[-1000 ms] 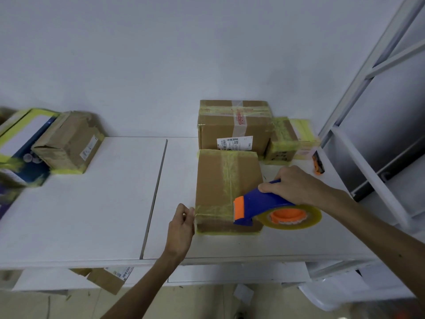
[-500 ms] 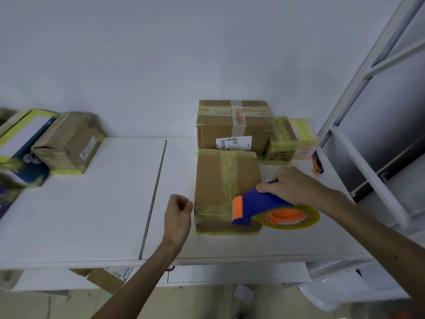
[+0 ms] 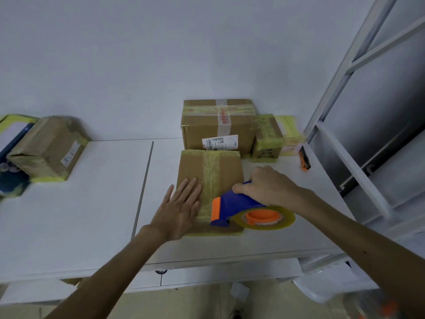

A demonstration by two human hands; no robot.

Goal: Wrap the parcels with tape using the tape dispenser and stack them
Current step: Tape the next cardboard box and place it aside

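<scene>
Parcel sits on the bench. Left hand is flat on top, fingers straight. Right hand's grip is clamped round the tape dispenser at the near-right corner. Risk imo: that palm only presses, so a hard pull could skid it and wrinkle the tape.

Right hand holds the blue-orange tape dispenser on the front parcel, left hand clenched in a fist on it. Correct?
No fist: the head view shows the left hand lying flat, fingers straight, on the front parcel. The right hand does hold the tape dispenser on it.
</scene>
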